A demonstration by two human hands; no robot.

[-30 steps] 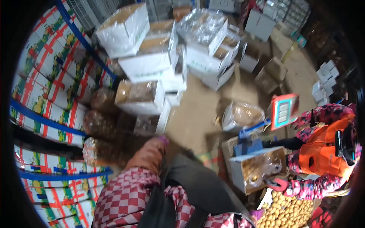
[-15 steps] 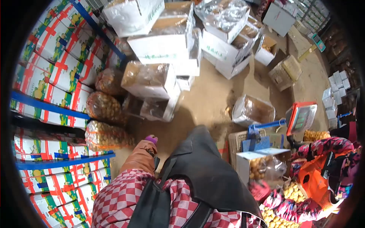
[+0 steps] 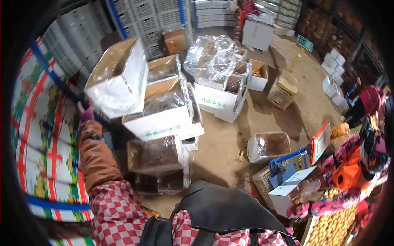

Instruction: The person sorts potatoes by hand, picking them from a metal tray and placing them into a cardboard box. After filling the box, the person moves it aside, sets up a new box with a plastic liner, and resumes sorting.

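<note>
My left hand (image 3: 86,114), in a purple glove with a bare fingertip showing, reaches out at the left, with a finger stretched out and nothing visible in it. The hand overlaps the slanting blue rack post (image 3: 65,84). Left of it stand stacked white, red and green printed cartons (image 3: 35,123). Right of it is a tilted open white carton (image 3: 119,92) lined with clear plastic, atop other open cartons. A lower lined carton (image 3: 154,153) sits nearer to me. My right hand is out of view.
A co-worker in an orange vest (image 3: 347,174) bends at the right, beside a tray of potatoes (image 3: 332,227) and a scale (image 3: 321,141). An open lined carton (image 3: 269,146) and a woven crate (image 3: 283,90) stand on the floor. More cartons (image 3: 217,96) are stacked ahead.
My view has lifted and shifted toward the back of the room. My left arm has stretched from beside the potato bags out to the left, by the rack post.
</note>
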